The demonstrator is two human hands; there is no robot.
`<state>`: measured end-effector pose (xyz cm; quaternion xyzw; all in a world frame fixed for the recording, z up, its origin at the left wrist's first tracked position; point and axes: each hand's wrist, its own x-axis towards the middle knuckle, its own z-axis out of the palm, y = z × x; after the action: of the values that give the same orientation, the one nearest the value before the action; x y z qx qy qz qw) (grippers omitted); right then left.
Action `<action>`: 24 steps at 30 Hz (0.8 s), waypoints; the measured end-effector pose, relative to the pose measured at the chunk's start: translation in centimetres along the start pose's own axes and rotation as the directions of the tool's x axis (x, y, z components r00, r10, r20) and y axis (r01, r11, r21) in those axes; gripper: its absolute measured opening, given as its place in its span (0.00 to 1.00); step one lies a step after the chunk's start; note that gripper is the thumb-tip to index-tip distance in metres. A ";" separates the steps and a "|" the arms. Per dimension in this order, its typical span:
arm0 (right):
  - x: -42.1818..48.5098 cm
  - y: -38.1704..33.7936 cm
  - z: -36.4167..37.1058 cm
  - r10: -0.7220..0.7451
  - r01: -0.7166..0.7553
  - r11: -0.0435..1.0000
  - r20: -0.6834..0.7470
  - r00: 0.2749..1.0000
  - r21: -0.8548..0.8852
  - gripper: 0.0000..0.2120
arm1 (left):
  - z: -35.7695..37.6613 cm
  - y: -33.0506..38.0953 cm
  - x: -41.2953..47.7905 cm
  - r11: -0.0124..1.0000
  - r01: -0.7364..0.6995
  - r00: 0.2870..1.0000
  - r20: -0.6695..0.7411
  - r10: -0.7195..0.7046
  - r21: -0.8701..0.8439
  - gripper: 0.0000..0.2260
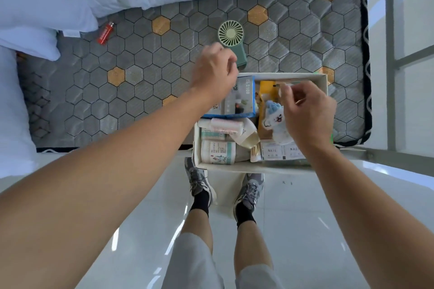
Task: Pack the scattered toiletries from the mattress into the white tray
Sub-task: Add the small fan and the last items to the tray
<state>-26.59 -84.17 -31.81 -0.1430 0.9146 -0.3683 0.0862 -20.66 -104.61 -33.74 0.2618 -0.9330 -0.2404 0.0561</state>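
Toiletries (218, 151) fill the white tray (323, 82) at centre right, on the mattress (141, 65) edge, with a green fan (231, 33) just above it and a red lighter (106, 33) at upper left. My right hand (307, 115) pinches a thin stick (278, 85) in its fingers over the tray's upper right corner. My left hand (213, 70) is blurred over its upper left corner, fingers curled, and I cannot tell whether they hold anything.

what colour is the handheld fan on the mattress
The handheld fan is pale green, with a darker green handle; head view.
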 end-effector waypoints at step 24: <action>8.0 7.8 -2.2 0.393 -0.393 0.919 -0.091 0.915 0.015 0.10 | 11.5 -1.4 11.6 0.363 0.854 0.507 0.445 -0.738 -0.372 0.16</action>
<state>-36.23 -80.00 -36.08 0.0607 0.9283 -0.3479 0.1160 -32.59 -106.75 -44.74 0.6275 -0.5737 -0.5186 -0.0902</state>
